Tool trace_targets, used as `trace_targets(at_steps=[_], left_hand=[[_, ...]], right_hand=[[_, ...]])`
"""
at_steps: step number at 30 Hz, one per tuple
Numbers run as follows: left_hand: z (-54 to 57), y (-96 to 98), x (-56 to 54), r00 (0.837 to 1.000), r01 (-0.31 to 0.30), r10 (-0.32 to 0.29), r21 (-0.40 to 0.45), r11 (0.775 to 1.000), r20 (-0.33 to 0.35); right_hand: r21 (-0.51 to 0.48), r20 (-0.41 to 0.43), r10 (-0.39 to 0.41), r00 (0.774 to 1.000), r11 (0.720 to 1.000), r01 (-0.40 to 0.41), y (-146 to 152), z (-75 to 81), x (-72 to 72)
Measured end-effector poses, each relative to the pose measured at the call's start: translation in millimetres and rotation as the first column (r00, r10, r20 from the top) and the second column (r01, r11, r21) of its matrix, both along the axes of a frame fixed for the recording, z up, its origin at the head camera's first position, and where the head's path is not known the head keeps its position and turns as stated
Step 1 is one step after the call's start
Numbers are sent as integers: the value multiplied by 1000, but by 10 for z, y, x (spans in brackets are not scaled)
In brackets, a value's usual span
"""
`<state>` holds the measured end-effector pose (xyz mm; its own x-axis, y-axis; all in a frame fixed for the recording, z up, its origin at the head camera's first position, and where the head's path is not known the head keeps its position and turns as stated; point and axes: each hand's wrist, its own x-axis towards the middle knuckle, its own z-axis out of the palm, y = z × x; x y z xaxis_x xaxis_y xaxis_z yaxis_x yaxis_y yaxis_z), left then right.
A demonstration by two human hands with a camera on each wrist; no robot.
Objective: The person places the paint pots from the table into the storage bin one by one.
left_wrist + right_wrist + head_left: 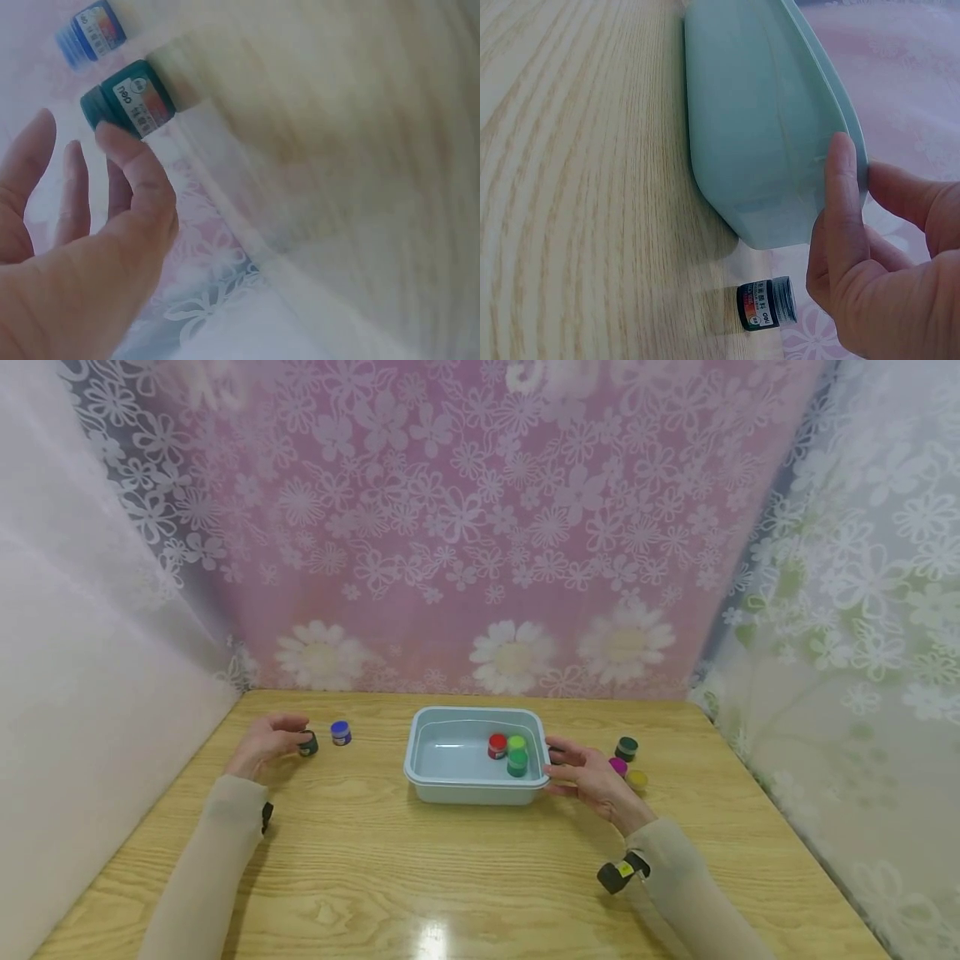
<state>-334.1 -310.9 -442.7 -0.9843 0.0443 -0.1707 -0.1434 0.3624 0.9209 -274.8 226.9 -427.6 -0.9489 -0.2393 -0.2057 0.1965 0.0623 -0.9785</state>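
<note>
My left hand [270, 745] is at a dark green paint jar [308, 743] on the left of the table. In the left wrist view its fingers are spread apart, with one fingertip overlapping the lid of that jar [135, 101]. A blue paint jar [341, 732] stands just beyond. My right hand [596, 781] holds the right rim of a pale blue plastic basin [480, 793], fingers against the outer wall and thumb over the edge. Inside the basin are a red jar [497, 746], a light green jar [517, 743] and a green jar [517, 763].
Right of the basin stand a dark green jar [626, 748], a magenta jar [618, 767] and a yellow jar [637, 780]. A black jar [765, 304] is beside the basin's right end, partly hidden by my hand in the head view. Floral curtains [480, 527] enclose the wooden table [360, 877].
</note>
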Motion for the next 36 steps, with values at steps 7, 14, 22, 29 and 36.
trace_targets(at_steps=[7, 14, 22, 29, 36], left_hand=[[-19, -31, -34, 997, 52, -50, -24, 998, 64], [18, -20, -60, 984, 75, -75, 2, 997, 163], [25, -19, -96, 980, 69, -62, -31, 997, 190], [-19, -19, -120, 979, 50, -51, 14, 999, 197], [-21, -18, -88, 983, 93, -96, 26, 995, 158]], right_hand=[[1, -9, 5, 1000, 1000, -5, 6, -17, 0], [-2, -9, 8, 1000, 1000, -8, 4, -21, -5], [-2, -2, 3, 1000, 1000, -3, 0, -1, 6], [-27, 3, 6, 1000, 1000, -6, -3, -7, -2], [-28, 4, 6, 1000, 1000, -6, -2, -8, -3]])
